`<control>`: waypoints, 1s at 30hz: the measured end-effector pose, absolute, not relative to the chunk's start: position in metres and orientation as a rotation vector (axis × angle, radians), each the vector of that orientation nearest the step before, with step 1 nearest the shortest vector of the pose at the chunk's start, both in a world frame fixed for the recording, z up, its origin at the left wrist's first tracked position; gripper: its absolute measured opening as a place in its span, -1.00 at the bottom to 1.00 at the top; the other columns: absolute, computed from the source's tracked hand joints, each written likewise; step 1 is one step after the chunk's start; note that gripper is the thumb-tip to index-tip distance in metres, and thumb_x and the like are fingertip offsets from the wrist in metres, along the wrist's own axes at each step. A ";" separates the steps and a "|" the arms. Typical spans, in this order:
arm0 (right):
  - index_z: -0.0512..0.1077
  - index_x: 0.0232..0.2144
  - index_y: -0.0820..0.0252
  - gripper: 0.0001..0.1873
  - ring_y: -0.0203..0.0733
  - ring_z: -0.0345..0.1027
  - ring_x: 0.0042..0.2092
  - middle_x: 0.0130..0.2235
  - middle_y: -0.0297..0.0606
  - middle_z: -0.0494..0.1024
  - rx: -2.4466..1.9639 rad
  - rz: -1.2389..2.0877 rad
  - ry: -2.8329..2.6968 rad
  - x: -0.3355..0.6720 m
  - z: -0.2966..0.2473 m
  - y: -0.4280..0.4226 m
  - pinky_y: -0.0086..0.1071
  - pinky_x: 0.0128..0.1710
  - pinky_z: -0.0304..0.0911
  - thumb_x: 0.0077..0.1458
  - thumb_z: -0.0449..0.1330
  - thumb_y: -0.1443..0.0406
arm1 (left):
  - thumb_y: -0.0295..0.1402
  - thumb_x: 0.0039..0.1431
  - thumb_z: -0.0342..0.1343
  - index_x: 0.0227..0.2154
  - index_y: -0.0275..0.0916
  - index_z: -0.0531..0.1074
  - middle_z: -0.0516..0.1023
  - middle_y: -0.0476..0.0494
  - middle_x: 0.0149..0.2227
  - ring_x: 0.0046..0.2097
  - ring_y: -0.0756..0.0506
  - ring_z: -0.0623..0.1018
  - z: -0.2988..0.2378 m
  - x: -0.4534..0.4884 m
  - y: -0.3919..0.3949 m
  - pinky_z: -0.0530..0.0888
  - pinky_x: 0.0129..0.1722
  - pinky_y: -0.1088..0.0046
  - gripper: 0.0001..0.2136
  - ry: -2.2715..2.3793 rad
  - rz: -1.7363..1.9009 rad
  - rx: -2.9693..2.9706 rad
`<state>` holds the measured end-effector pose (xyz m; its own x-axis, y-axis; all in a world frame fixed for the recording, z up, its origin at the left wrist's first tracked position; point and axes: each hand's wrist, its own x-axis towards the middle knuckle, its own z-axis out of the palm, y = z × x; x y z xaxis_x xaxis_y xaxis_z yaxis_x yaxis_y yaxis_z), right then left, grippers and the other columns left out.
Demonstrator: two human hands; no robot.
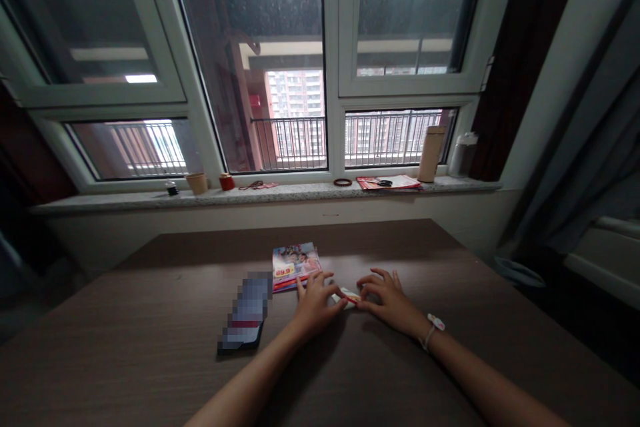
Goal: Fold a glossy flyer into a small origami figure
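Between both hands (316,300) (389,300), white-and-red paper (353,295)

Interior lighting is dim. Daylight enters through the window (333,47) ahead and backlights the room; the high-rise (297,103) outside appears pale and overexposed. A glare spot marks the top of the central pane. A soft sheen lies across the far part of the bench (150,320), with diffuse shadows below the left hand (316,300) and right hand (390,300). The curtain (575,133) is dark and soft. Wide-angle distortion tilts the outer frames. Coarse pixelation obscures the smartphone (247,313).
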<state>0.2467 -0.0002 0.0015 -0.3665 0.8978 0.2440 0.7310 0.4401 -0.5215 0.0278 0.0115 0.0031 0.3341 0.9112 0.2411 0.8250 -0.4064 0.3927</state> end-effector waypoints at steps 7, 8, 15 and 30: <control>0.47 -0.36 -0.03 -0.75 0.06 -0.03 0.23 0.01 -0.37 0.46 -1.412 0.439 -2.184 0.244 0.002 0.003 0.31 0.19 -0.52 0.17 0.06 0.06 | -0.11 0.14 0.12 -0.34 -0.03 0.56 0.35 -0.10 0.14 0.22 -0.31 0.17 0.003 0.030 0.011 -0.19 0.14 -0.34 -0.81 1.585 0.659 2.384; 0.47 -0.36 -0.04 -0.74 0.06 -0.02 0.23 0.01 -0.37 0.46 -1.423 0.427 -2.181 0.244 0.001 0.004 0.32 0.18 -0.53 0.18 0.04 0.06 | -0.09 0.14 0.11 -0.35 -0.04 0.56 0.35 -0.10 0.15 0.22 -0.31 0.17 0.003 0.031 0.011 -0.20 0.14 -0.35 -0.79 1.591 0.651 2.379; 0.46 -0.42 0.01 -0.75 0.06 -0.02 0.22 0.01 -0.37 0.45 -1.515 0.496 -2.085 0.241 -0.010 0.012 0.36 0.16 -0.53 0.14 0.09 0.07 | -0.05 0.13 0.11 -0.38 0.00 0.56 0.36 -0.07 0.14 0.23 -0.30 0.17 0.003 0.032 0.013 -0.24 0.11 -0.38 -0.79 1.628 0.629 2.370; 0.45 -0.48 0.07 -0.69 0.04 0.06 0.15 0.01 -0.31 0.42 -1.582 0.479 -2.022 0.234 -0.007 0.008 0.41 0.13 -0.51 0.13 0.09 0.04 | -0.14 0.08 0.18 -0.23 0.13 0.53 0.35 -0.03 0.13 0.21 -0.33 0.17 -0.001 0.030 0.016 -0.19 0.09 -0.40 -0.83 1.652 0.594 2.379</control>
